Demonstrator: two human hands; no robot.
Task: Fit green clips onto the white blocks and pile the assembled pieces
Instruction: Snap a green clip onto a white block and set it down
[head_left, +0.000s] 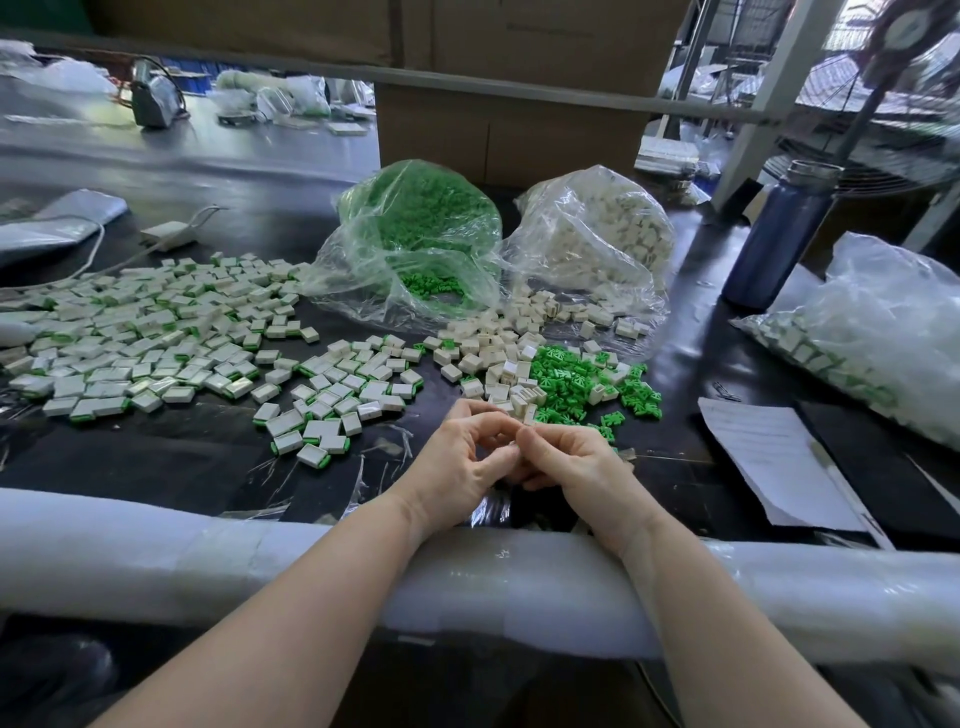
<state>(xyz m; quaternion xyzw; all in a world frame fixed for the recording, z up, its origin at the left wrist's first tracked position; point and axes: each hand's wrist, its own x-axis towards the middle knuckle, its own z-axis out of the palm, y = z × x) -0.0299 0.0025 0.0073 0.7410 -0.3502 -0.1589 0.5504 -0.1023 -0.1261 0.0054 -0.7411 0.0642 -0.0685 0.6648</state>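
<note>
My left hand (460, 457) and my right hand (569, 460) meet fingertip to fingertip just above the black table, fingers curled round a small piece that they mostly hide. Just beyond them lie loose white blocks (498, 358) and loose green clips (587, 376). A wide spread of assembled white-and-green pieces (156, 338) covers the table to the left. Behind stand a clear bag of green clips (415, 228) and a clear bag of white blocks (597, 234).
A padded white rail (156, 556) runs along the table's near edge under my forearms. Papers (774, 457) lie at right, beside a bag of finished pieces (872, 338). A blue bottle (779, 234) stands behind, and cardboard boxes (509, 140) rise at the back.
</note>
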